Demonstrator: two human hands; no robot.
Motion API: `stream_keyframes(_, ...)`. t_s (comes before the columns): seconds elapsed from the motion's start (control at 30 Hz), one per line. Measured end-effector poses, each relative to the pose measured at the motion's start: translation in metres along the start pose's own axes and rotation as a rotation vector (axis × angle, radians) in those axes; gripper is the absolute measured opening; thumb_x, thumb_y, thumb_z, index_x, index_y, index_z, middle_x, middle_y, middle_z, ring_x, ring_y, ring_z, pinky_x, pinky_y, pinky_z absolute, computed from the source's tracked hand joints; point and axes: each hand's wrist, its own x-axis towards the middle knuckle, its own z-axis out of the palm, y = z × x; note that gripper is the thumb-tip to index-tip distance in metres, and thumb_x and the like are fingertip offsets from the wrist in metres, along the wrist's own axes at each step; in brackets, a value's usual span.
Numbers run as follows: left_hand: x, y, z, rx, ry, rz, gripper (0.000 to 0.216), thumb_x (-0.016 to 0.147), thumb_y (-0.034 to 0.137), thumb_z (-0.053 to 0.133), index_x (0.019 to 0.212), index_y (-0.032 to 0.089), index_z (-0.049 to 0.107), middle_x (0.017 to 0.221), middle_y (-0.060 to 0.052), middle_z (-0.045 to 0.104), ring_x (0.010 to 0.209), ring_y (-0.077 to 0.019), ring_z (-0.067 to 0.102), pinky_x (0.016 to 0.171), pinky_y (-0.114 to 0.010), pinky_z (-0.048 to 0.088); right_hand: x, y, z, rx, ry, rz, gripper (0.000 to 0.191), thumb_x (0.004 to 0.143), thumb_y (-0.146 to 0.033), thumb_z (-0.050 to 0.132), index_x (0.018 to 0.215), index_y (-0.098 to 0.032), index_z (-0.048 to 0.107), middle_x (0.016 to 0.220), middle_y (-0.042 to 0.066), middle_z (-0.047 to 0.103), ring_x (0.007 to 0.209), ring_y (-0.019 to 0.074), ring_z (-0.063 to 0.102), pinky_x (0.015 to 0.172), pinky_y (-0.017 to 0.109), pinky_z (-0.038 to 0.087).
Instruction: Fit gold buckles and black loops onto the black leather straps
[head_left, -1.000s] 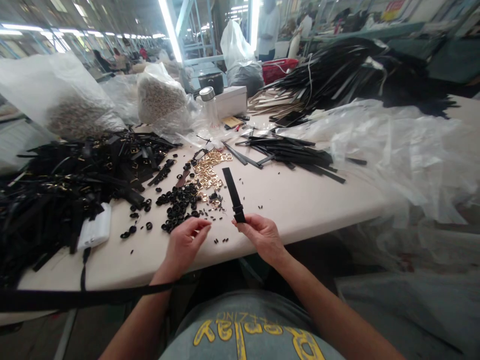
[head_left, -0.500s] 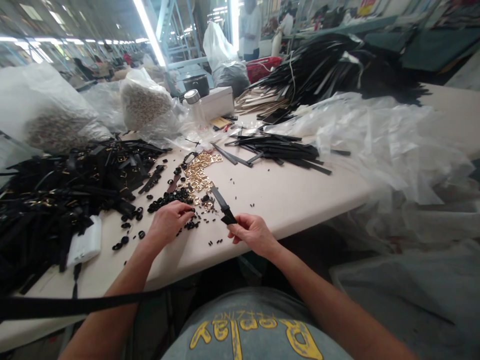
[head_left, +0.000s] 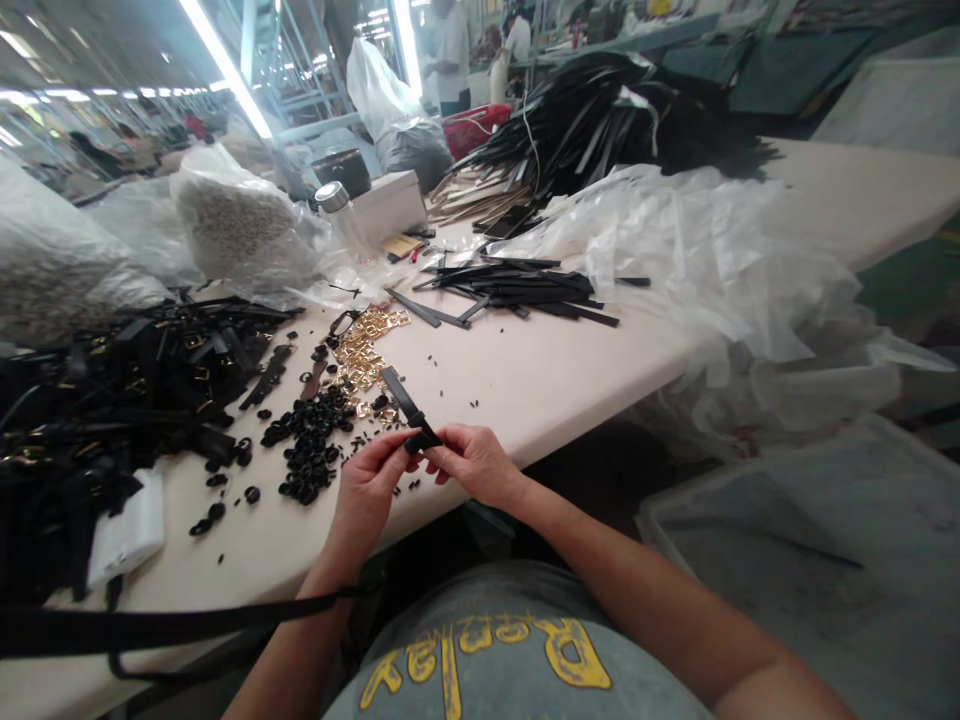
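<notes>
- Our right hand pinches the near end of a flat, narrow, black leather-like strap, which slants away from us near the front edge of the pale tabletop.
- Our left hand meets it there, thumb and fingers closed on a small, dark, rounded piece; we cannot tell whether that piece goes around the strap or only touches it.
- Beside our left hand lies a heap of small black loops, with shiny, gold-coloured metal buckles beyond.
- A slack left pinch could drop the rounded piece among those loops, where we might lose it.
- Too light a right grip could let the strap twist under a push.
- A careless wrist could sweep tiny black pellets off the edge.
</notes>
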Motion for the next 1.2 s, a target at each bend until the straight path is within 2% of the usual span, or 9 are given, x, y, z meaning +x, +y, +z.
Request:
stream_keyframes(0.13, 0.001, 0.000, 0.000, -0.073, 0.038, -0.040, 0.022, 0.077, 0.032, 0.073, 0.094, 0.018, 0.069, 0.074, -0.001, 0.071, 0.063, -0.0131, 0.063, 0.061, -0.025, 0.052, 0.000, 0.004, 0.000, -0.008, -0.021, 0.006, 0.025, 0.087, -0.039, 0.060, 0.086, -0.015, 0.065, 0.071, 0.002, 0.067, 0.058, 0.0108, 0.064, 0.056, 0.021, 0.051)
stream_keyframes(0.33, 0.009, 0.004, -0.004, -0.023, 0.061, -0.029, 0.018, 0.071, 0.030, 0.077, 0.082, 0.018, 0.073, 0.072, -0.001, 0.071, 0.059, -0.0113, 0.061, 0.058, -0.023, 0.051, 0.000, 0.007, -0.003, -0.054, -0.039, 0.002, 0.021, 0.086, -0.035, 0.061, 0.084, -0.015, 0.065, 0.068, 0.000, 0.067, 0.055, 0.0095, 0.063, 0.053, 0.019, 0.047)
stream_keyframes(0.57, 0.013, 0.016, -0.013, 0.088, -0.043, -0.019, 0.021, 0.071, 0.034, 0.076, 0.084, 0.017, 0.074, 0.074, -0.003, 0.071, 0.061, -0.0136, 0.063, 0.062, -0.028, 0.055, -0.001, 0.002, -0.002, -0.128, -0.034, 0.033, 0.013, 0.085, -0.026, 0.060, 0.080, -0.015, 0.064, 0.067, 0.000, 0.067, 0.054, 0.0098, 0.063, 0.052, 0.018, 0.045)
stream_keyframes(0.73, 0.011, 0.014, -0.019, 0.163, -0.088, -0.012, 0.027, 0.072, 0.039, 0.076, 0.087, 0.017, 0.074, 0.079, -0.005, 0.072, 0.066, -0.0160, 0.065, 0.067, -0.031, 0.057, -0.002, -0.003, -0.001, -0.239, -0.040, 0.035, 0.007, 0.083, -0.018, 0.059, 0.079, -0.016, 0.064, 0.065, -0.002, 0.066, 0.055, 0.0094, 0.064, 0.052, 0.017, 0.043)
stream_keyframes(0.9, 0.013, 0.013, -0.020, 0.367, -0.092, 0.175, 0.018, 0.075, 0.035, 0.074, 0.085, 0.020, 0.074, 0.082, -0.004, 0.069, 0.074, -0.0165, 0.064, 0.070, -0.029, 0.054, -0.002, -0.004, -0.001, -0.395, -0.051, -0.016, 0.012, 0.084, -0.022, 0.062, 0.073, -0.017, 0.062, 0.059, -0.003, 0.064, 0.054, 0.0090, 0.061, 0.053, 0.018, 0.038)
stream_keyframes(1.0, 0.015, 0.018, -0.024, 0.501, -0.152, 0.269, 0.013, 0.076, 0.031, 0.073, 0.083, 0.021, 0.074, 0.082, -0.003, 0.068, 0.073, -0.0157, 0.062, 0.066, -0.027, 0.051, -0.003, -0.005, -0.002, -0.454, -0.058, -0.045, 0.014, 0.084, -0.021, 0.063, 0.071, -0.017, 0.062, 0.057, -0.003, 0.063, 0.054, 0.0093, 0.060, 0.054, 0.019, 0.037)
stream_keyframes(1.07, 0.017, 0.020, -0.028, 0.465, -0.213, 0.235, 0.013, 0.076, 0.031, 0.073, 0.082, 0.020, 0.074, 0.081, -0.004, 0.069, 0.072, -0.0160, 0.062, 0.064, -0.026, 0.050, -0.003, -0.007, -0.003, -0.471, -0.082, -0.065, 0.011, 0.084, -0.020, 0.063, 0.073, -0.017, 0.064, 0.059, -0.004, 0.064, 0.055, 0.0090, 0.059, 0.054, 0.019, 0.037)
stream_keyframes(1.13, 0.018, 0.021, -0.031, 0.391, -0.269, 0.138, 0.014, 0.075, 0.031, 0.073, 0.081, 0.019, 0.074, 0.077, -0.005, 0.070, 0.068, -0.0162, 0.062, 0.062, -0.026, 0.050, -0.003, -0.008, -0.005, -0.477, -0.109, -0.077, 0.009, 0.084, -0.020, 0.062, 0.076, -0.017, 0.066, 0.060, -0.003, 0.065, 0.056, 0.0089, 0.059, 0.055, 0.019, 0.037)
stream_keyframes(1.2, 0.018, 0.020, -0.030, 0.357, -0.278, 0.068, 0.016, 0.073, 0.032, 0.074, 0.081, 0.018, 0.075, 0.072, -0.004, 0.070, 0.064, -0.0157, 0.061, 0.058, -0.026, 0.049, -0.003, -0.007, -0.005, -0.478, -0.120, -0.076, 0.009, 0.084, -0.021, 0.062, 0.077, -0.018, 0.067, 0.062, -0.003, 0.066, 0.056, 0.0090, 0.060, 0.055, 0.019, 0.038)
